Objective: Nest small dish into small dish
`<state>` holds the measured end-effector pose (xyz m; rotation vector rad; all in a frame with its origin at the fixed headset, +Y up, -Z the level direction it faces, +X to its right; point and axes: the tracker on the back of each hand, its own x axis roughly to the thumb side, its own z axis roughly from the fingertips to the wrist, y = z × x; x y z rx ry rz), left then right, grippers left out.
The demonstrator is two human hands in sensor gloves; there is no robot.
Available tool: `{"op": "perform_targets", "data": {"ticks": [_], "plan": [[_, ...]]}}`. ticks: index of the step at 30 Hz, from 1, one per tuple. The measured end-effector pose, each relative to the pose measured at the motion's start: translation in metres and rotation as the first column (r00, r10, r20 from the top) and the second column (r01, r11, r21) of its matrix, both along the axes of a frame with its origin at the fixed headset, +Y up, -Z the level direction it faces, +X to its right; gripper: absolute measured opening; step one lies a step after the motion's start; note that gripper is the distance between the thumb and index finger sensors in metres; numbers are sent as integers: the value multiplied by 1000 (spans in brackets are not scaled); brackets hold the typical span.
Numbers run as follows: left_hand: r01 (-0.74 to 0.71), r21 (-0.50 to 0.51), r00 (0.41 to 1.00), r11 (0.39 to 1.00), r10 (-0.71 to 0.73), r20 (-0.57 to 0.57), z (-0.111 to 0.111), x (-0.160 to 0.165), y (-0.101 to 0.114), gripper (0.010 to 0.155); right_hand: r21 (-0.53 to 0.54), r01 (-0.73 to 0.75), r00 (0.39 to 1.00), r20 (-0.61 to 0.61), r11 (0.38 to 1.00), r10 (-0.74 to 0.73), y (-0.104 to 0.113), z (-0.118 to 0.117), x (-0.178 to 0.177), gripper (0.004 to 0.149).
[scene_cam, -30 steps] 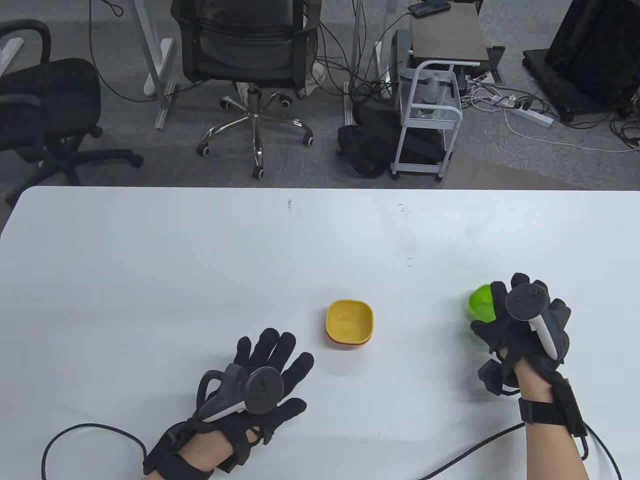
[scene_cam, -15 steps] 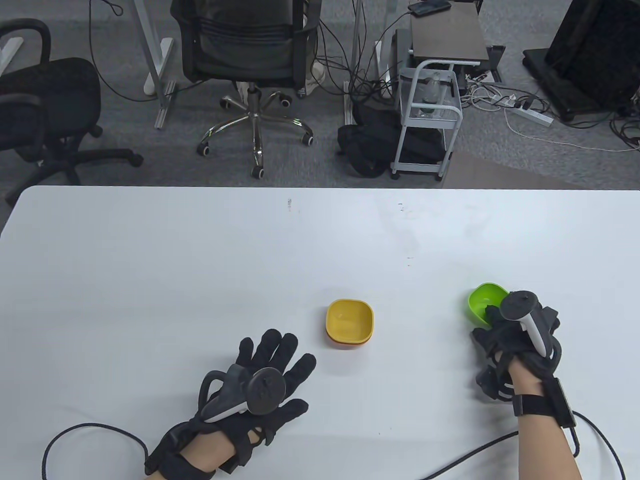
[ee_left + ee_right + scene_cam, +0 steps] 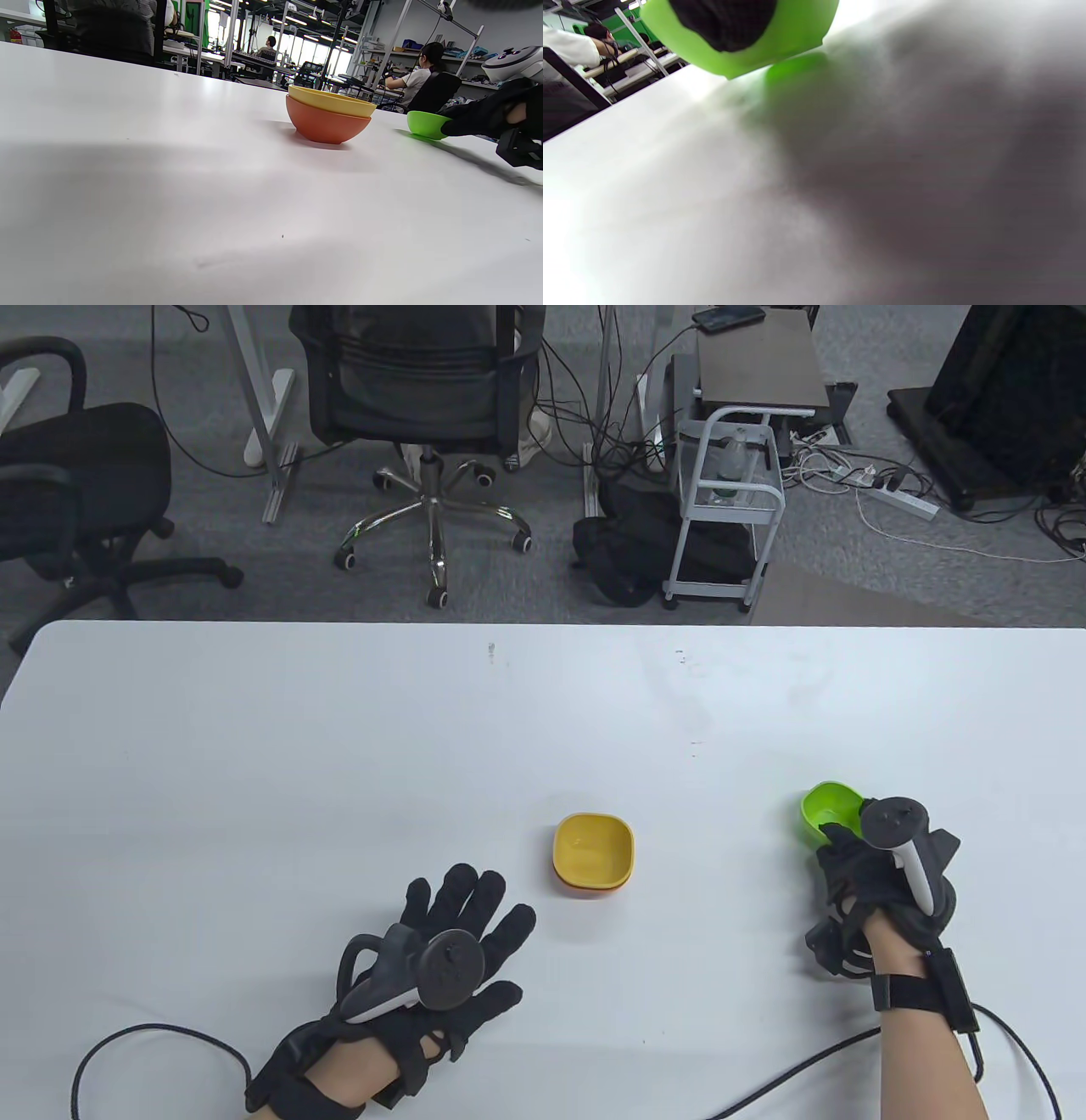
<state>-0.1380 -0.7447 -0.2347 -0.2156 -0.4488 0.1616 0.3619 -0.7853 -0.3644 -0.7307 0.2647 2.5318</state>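
Note:
A yellow small dish (image 3: pixel 594 846) sits nested in an orange small dish (image 3: pixel 324 126) near the middle of the white table (image 3: pixel 339 729). A green small dish (image 3: pixel 825 808) is at the right. My right hand (image 3: pixel 857 857) grips its near rim, and the dish is tilted and just off the table in the right wrist view (image 3: pixel 780 38), with a finger (image 3: pixel 723 21) against its side. My left hand (image 3: pixel 467 916) lies flat on the table, fingers spread, empty, below and left of the yellow dish.
Cables trail from both wrists over the table's near edge (image 3: pixel 127 1044). Office chairs (image 3: pixel 424 398) and a small cart (image 3: pixel 730 492) stand on the floor beyond the table's far edge.
My right hand slid back off the green dish and closed on its near rim, uncovering most of the bowl. The left hand and the yellow dish have not moved.

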Motion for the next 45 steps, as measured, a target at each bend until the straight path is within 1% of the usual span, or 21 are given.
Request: {"op": "perform_targets", "data": {"ticks": [7,11,13,23,38,45], "plan": [[1,-6,1000,1000,-1,-4,0,-1,0,76,151,59,998,20,987,-63,11,3,4,42],[3,-9,1000,1000,-3,-3,-1,-1,0,76,217,68,997,15,974,-73,15,5,2,42],[4,-11,1000,1000,-4,-4,-1,-1,0,76,244,55,998,7,968,-59,16,5,-1,42],[10,-18,1000,1000,-10,-11,-1,-2,-1,76,397,3,993,-110,918,44,34,10,-33,42],[14,-22,1000,1000,-15,-13,-2,-2,-1,76,491,-19,960,-235,871,153,40,14,-69,42],[21,-26,1000,999,-21,-16,-1,-2,-1,76,533,-8,916,-337,846,220,44,17,-101,42]]}}
